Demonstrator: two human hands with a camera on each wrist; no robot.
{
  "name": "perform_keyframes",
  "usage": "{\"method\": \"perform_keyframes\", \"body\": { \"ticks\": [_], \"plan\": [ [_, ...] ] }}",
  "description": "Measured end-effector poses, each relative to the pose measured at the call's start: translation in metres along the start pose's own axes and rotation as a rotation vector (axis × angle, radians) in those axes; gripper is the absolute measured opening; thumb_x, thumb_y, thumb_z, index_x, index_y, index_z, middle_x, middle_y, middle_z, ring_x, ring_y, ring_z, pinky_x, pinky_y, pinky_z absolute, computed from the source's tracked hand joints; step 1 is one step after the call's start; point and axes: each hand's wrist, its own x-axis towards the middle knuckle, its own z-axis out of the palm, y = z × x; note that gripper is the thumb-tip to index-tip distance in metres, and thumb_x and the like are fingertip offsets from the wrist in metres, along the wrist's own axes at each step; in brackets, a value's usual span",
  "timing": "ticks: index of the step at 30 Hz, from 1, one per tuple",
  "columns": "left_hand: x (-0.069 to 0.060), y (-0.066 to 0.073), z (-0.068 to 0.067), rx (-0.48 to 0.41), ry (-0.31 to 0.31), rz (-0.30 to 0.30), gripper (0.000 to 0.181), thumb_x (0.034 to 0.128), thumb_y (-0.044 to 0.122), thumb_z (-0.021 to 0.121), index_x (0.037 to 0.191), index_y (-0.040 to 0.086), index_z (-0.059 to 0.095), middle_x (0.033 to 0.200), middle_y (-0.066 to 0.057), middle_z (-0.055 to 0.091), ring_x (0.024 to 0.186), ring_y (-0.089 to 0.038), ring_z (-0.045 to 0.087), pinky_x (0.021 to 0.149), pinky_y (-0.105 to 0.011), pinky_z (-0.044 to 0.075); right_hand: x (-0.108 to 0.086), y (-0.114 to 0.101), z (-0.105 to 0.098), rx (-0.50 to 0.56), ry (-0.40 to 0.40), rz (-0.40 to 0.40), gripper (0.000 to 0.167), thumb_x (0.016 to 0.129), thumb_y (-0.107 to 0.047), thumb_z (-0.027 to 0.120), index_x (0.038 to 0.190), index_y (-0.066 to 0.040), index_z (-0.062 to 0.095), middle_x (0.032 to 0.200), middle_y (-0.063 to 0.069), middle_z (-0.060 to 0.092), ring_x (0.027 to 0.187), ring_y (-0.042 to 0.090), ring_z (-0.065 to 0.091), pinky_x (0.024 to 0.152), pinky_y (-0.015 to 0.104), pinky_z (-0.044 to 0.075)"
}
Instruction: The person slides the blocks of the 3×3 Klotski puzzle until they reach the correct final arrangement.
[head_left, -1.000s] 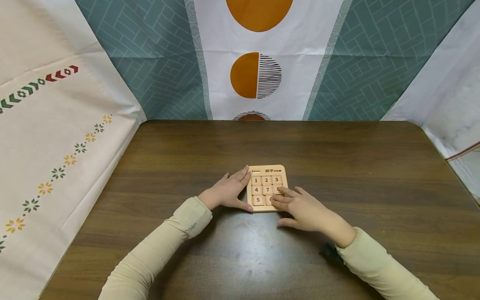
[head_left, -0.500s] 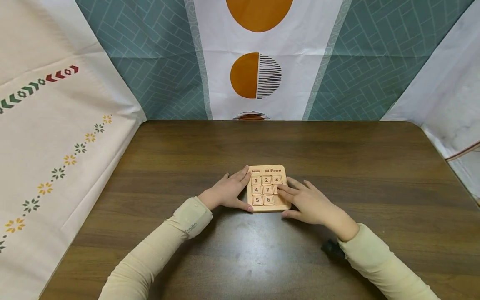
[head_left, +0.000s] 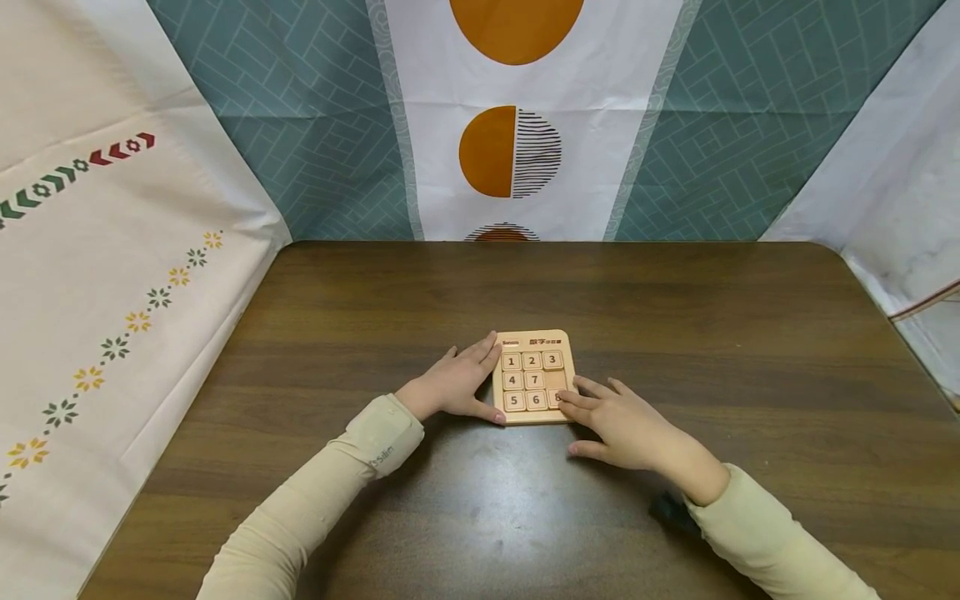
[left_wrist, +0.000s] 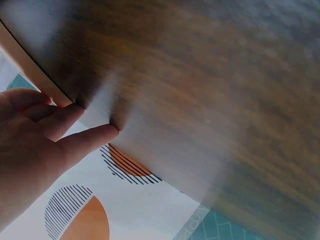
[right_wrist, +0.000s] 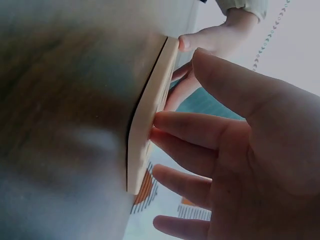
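Observation:
On the table lies a wooden number slide puzzle (head_left: 534,418), with light square tiles in a shallow frame. Its top row reads 1, 2, 3; below are 4 and 7 with a bare slot (head_left: 554,380) at their right. In the bottom row are 5, 6 and the 8 tile (head_left: 553,399), partly covered by fingertips. My left hand (head_left: 455,382) braces the frame's left side, thumb at the near corner, fingers fairly straight along the edge. The fingertips of my right hand (head_left: 628,427) touch the 8 tile; its thumb is held apart.
The brown wooden table (head_left: 390,292) spreads around the puzzle. A patterned cloth (head_left: 517,150) hangs behind its far edge, and a white embroidered cloth (head_left: 135,250) is at the left. A small dark object (head_left: 672,510) shows beneath the right wrist.
My right fingertips have slid the 6 tile slightly left, then drawn the 8 tile down from the middle row to the bottom right. The left hand has stayed in place.

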Motion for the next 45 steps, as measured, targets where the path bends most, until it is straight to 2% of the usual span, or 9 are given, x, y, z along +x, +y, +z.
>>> {"method": "perform_keyframes", "body": {
  "ticks": [6, 13, 17, 32, 40, 45],
  "plan": [
    [0.000, 0.000, 0.001, -0.012, 0.001, 0.008, 0.111, 0.0712, 0.068, 0.059, 0.145, 0.000, 0.011, 0.151, -0.015, -0.001, 0.137, -0.024, 0.010, 0.102, -0.054, 0.021, 0.001, 0.002, -0.001, -0.018, 0.012, -0.014, 0.057, 0.084, -0.042, 0.061, 0.127, -0.005, 0.054, 0.134, 0.009, 0.048, 0.128, 0.034, 0.033, 0.095, 0.061, 0.027],
    [0.001, -0.001, 0.000, -0.013, 0.008, 0.012, 0.109, 0.0721, 0.065, 0.061, 0.144, -0.002, 0.013, 0.151, -0.018, 0.002, 0.137, -0.026, 0.013, 0.101, -0.055, 0.022, 0.024, 0.005, -0.001, -0.016, 0.061, -0.020, 0.065, 0.084, -0.045, 0.060, 0.135, -0.007, 0.046, 0.140, 0.007, 0.041, 0.131, 0.033, 0.028, 0.095, 0.060, 0.027],
    [0.001, 0.000, -0.001, -0.016, -0.001, 0.006, 0.111, 0.0713, 0.067, 0.059, 0.145, 0.000, 0.011, 0.151, -0.016, 0.000, 0.137, -0.024, 0.011, 0.102, -0.054, 0.022, 0.030, 0.005, 0.000, -0.002, 0.040, -0.029, 0.064, 0.085, -0.046, 0.057, 0.135, -0.007, 0.046, 0.141, 0.007, 0.040, 0.132, 0.033, 0.027, 0.096, 0.061, 0.025],
    [0.000, -0.001, 0.001, 0.001, 0.004, 0.000, 0.111, 0.0709, 0.068, 0.059, 0.145, 0.001, 0.011, 0.151, -0.014, -0.001, 0.138, -0.022, 0.010, 0.103, -0.054, 0.021, 0.015, 0.025, -0.007, 0.013, -0.020, 0.001, 0.060, 0.086, -0.042, 0.059, 0.134, -0.008, 0.048, 0.139, 0.008, 0.042, 0.131, 0.035, 0.026, 0.095, 0.061, 0.025],
    [0.000, -0.002, 0.002, -0.002, -0.006, -0.005, 0.111, 0.0708, 0.069, 0.058, 0.146, 0.002, 0.010, 0.151, -0.014, -0.002, 0.138, -0.023, 0.009, 0.103, -0.053, 0.021, 0.016, 0.011, 0.001, 0.018, 0.022, -0.106, 0.062, 0.084, -0.045, 0.059, 0.134, -0.010, 0.047, 0.137, 0.007, 0.044, 0.131, 0.033, 0.028, 0.097, 0.060, 0.024],
    [0.001, -0.001, 0.002, -0.006, 0.000, -0.001, 0.111, 0.0710, 0.068, 0.059, 0.145, 0.001, 0.011, 0.151, -0.014, -0.001, 0.137, -0.023, 0.011, 0.102, -0.054, 0.021, 0.020, 0.007, 0.003, 0.007, 0.023, -0.114, 0.062, 0.084, -0.044, 0.060, 0.134, -0.010, 0.048, 0.136, 0.006, 0.045, 0.131, 0.033, 0.029, 0.096, 0.061, 0.025]
  ]
}}
